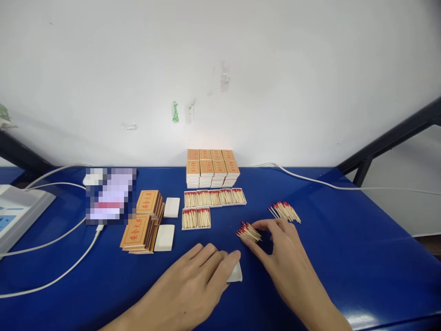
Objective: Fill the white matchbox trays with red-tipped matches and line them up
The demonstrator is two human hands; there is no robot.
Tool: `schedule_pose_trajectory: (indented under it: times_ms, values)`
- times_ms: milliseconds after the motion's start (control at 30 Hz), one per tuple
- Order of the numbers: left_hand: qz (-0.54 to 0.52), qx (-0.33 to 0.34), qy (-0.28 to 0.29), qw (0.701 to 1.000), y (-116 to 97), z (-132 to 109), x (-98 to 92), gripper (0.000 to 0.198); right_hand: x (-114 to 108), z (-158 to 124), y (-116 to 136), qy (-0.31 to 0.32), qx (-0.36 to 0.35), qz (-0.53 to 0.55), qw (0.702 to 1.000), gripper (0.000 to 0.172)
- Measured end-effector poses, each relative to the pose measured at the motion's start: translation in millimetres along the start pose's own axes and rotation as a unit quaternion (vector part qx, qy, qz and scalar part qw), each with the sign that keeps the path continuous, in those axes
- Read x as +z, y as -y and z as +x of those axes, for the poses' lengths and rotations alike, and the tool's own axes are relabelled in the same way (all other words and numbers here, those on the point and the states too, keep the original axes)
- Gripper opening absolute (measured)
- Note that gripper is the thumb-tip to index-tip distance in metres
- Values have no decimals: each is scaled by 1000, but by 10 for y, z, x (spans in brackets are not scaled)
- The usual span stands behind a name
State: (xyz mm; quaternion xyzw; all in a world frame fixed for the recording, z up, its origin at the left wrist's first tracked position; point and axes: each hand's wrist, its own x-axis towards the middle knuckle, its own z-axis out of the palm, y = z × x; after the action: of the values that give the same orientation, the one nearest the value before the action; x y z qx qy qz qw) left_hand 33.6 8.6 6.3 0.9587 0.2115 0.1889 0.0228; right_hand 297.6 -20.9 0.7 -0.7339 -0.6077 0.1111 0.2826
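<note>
My left hand (203, 276) is closed on a small white matchbox tray (235, 274) at the front of the table. Most of that tray is hidden under my fingers. My right hand (284, 243) has its thumb and index finger around a bunch of red-tipped matches (248, 231), just beyond the tray. Behind that hand lies a loose pile of matches (285, 211). Two rows of open trays filled with matches (215, 198) stand farther back, left of my right hand. Whether the held tray contains anything is hidden.
Closed orange matchboxes (212, 168) are stacked against the white wall. To the left are stacks of orange matchbox sleeves (136, 232) beside white trays (164, 237). A blurred phone-like object (113, 193), white cables (79, 287) and a white device (20, 211) occupy the left side.
</note>
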Motion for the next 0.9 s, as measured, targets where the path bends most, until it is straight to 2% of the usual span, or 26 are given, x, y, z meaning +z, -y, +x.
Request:
schedule_pose_trajectory:
  times_ms: [133, 267, 467, 767, 900]
  values:
    - [-1, -2, -4, 1000, -5, 2, 0, 52, -8, 25, 18, 34, -3, 44, 998, 23]
    - [-10, -12, -11, 1000, -1, -7, 9, 52, -35, 72, 37, 77, -10, 70, 995, 25]
    - [-30, -36, -20, 999, 11, -45, 46, 62, -86, 110, 51, 101, -33, 84, 991, 24]
    - [-30, -47, -28, 998, 13, -34, 46, 59, -185, 106, 8, 122, -40, 72, 989, 20]
    - [-21, -44, -23, 999, -3, -21, 33, 55, -362, 174, -141, 81, -35, 37, 995, 36]
